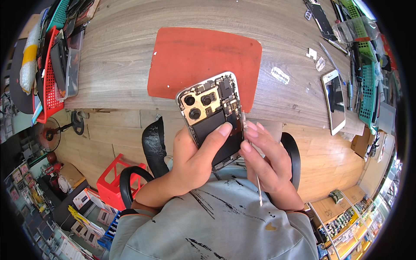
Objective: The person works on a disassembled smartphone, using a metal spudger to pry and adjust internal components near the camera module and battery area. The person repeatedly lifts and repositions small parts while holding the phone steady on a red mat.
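An opened smartphone (216,143) is tilted above my lap, its inner side up. It shows a gold camera plate with three lenses, a circuit board and a black battery. My left hand (195,160) is closed around its lower left side, thumb across the battery. At the phone's right edge, my right hand (268,162) pinches a slim metal tool (258,186), whose flattened end points down toward my shirt. The fingers hide its upper part, so I cannot tell whether it touches the phone. Beyond the phone lies a red mat (199,54) on the wooden table.
At the right, a white phone (334,102) lies by a teal basket (367,95). Razor blades (280,75) and slim tools are scattered there. A red basket (51,86) with phone parts stands at the left. Below the table are a red stool (113,180) and chair armrests (132,173).
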The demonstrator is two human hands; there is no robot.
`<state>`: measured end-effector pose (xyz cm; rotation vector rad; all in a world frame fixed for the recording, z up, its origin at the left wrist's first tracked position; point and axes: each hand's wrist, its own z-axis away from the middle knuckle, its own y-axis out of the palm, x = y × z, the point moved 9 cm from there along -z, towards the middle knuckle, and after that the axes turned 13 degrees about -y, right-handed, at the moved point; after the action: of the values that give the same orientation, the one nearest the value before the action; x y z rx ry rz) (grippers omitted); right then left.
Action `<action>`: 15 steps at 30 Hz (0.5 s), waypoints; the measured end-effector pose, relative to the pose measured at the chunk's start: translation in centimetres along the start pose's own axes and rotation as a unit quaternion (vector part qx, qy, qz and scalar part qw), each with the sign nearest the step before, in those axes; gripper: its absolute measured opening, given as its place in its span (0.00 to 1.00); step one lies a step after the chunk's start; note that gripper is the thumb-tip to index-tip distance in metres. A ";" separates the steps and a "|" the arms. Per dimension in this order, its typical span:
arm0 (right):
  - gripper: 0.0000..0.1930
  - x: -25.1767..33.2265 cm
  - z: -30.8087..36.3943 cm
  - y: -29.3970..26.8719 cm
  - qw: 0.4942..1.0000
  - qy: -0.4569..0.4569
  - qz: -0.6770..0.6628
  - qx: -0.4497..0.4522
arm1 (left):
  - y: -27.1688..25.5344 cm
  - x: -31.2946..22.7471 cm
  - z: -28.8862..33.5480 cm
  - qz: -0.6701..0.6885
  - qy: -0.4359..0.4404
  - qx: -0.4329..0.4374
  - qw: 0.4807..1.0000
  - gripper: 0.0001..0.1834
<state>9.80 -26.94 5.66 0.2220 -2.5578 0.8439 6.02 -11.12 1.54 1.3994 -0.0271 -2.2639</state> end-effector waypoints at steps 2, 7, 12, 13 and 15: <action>0.19 0.0 -0.1 0.3 1.000 -0.009 0.002 0.011 | -0.2 0.1 0.0 -0.009 0.009 -0.008 1.000 0.13; 0.20 0.0 -0.1 0.6 1.000 -0.016 0.016 0.010 | -0.4 0.6 0.1 0.016 0.007 -0.016 1.000 0.12; 0.20 0.0 -0.1 0.4 1.000 -0.020 0.015 0.003 | -0.4 0.6 0.1 0.014 0.003 -0.021 1.000 0.12; 0.20 0.1 -0.2 0.4 1.000 -0.024 0.017 0.002 | -0.4 0.7 0.1 0.011 0.001 -0.021 1.000 0.12; 0.20 0.0 -0.2 0.4 1.000 -0.019 0.023 0.005 | -0.4 0.6 0.1 0.010 -0.001 -0.024 1.000 0.12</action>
<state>9.73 -26.53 5.59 0.1841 -2.6032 0.8781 5.54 -11.02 0.97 1.3659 0.0123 -2.2352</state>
